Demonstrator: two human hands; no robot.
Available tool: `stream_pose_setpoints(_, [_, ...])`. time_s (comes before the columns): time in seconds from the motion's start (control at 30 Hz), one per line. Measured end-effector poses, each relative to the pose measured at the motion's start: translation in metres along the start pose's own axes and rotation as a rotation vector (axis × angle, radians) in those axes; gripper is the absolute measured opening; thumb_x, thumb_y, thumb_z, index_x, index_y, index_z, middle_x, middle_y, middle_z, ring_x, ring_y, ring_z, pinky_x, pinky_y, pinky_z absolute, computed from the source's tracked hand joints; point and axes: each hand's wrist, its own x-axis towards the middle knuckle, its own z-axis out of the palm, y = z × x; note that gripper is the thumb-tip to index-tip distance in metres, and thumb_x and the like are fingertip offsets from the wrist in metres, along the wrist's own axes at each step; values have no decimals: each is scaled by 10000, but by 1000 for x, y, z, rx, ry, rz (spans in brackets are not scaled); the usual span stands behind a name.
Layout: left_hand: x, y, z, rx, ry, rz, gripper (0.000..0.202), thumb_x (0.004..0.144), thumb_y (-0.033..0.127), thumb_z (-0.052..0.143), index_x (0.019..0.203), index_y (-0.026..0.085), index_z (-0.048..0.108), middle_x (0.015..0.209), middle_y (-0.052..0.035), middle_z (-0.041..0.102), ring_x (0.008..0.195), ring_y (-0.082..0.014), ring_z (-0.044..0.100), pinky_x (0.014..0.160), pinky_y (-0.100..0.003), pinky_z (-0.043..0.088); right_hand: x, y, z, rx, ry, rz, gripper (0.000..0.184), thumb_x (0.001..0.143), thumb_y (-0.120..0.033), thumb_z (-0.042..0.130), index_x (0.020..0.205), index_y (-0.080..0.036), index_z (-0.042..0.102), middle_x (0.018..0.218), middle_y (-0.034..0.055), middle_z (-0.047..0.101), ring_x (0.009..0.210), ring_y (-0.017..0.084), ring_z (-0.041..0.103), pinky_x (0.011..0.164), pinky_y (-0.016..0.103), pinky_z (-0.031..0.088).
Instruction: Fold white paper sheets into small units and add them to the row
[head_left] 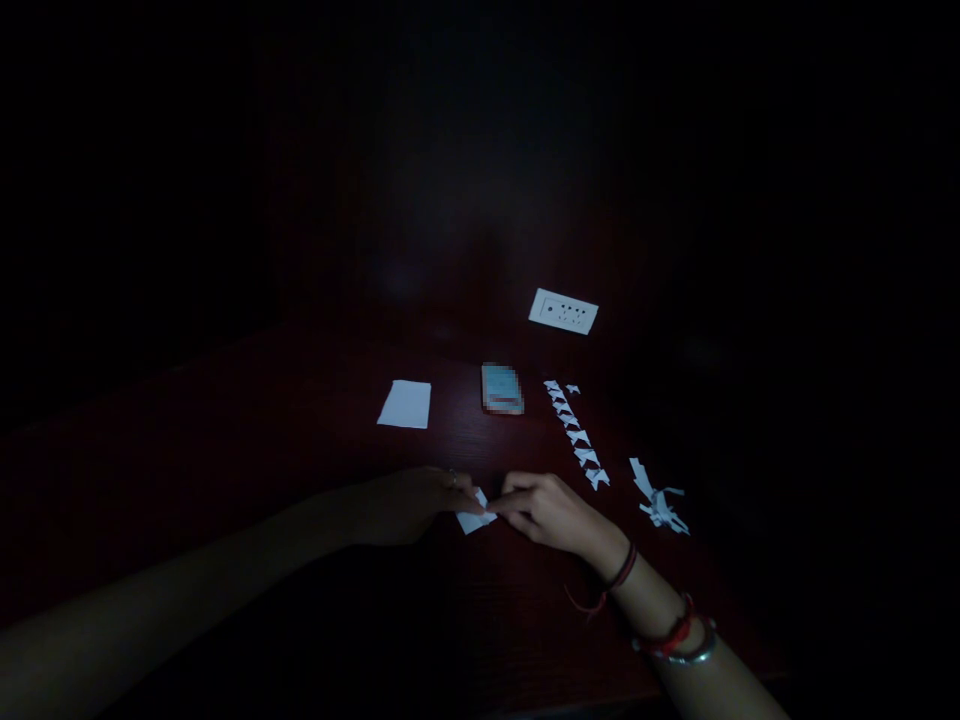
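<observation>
Forearms [187,590]: either side of paper [472,523]
Left hand [420,503]: fingers on paper, pinch unclear
Right hand [544,510]: touching paper, pinch unclear
Risk: slipping fingertip could crumple paper

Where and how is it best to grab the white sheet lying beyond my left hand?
Probably pinch the white sheet by its near edge, coming from the near side with the left hand: it lies flat on the table, and that edge is uncovered, so it could be lifted there.

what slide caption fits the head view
Left hand and right hand meet at a paper, with white pieces in a row and strips piled to the right.
</observation>
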Motion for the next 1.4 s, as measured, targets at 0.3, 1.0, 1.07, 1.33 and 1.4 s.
stream_pose_setpoints(0.3, [-2, 2, -2, -25, 12, -32, 555, 678, -75, 344, 1129, 238, 428, 1075, -35, 505, 948, -140, 480, 819, -275, 378, -3, -1, 1, -7, -16, -7, 295, 788, -134, 415, 1022, -256, 548, 800, -2, 503, 673, 78, 480, 626, 174, 344])
stream_pose_setpoints(1.0, [-3, 7, -3, -84, 51, 6, 496, 692, -64, 345, 1081, 220, 464, 1051, -42, 521, 931, -138, 494, 796, -287, 398, -6, 3, -1, 26, 76, 54, 280, 762, -126, 415, 987, -194, 569, 803, 18, 549, 696, 100, 506, 649, 191, 369])
stream_pose_setpoints(1.07, [-2, 8, -4, -52, 39, -25, 512, 678, -71, 343, 1082, 220, 464, 1052, -38, 520, 923, -143, 496, 795, -288, 395, -5, 0, -2, 54, 49, 24, 292, 769, -138, 419, 1011, -217, 561, 824, 13, 540, 708, 94, 508, 661, 185, 370])
stream_pose_setpoints(1.33, [-1, 7, -1, -38, 12, -89, 516, 656, -65, 349, 1074, 223, 439, 1030, -23, 512, 919, -154, 478, 797, -296, 376, -5, 2, -1, 31, 0, 7, 256, 768, -148, 425, 957, -196, 591, 812, 12, 536, 674, 83, 502, 659, 180, 375])
stream_pose_setpoints(1.4, [-2, 8, -1, -58, 25, -125, 489, 660, -55, 350, 1058, 215, 436, 1015, -23, 511, 915, -157, 475, 802, -303, 373, -5, 4, 0, 20, 26, 24, 246, 767, -143, 421, 933, -182, 598, 799, 15, 542, 668, 86, 503, 652, 183, 377])
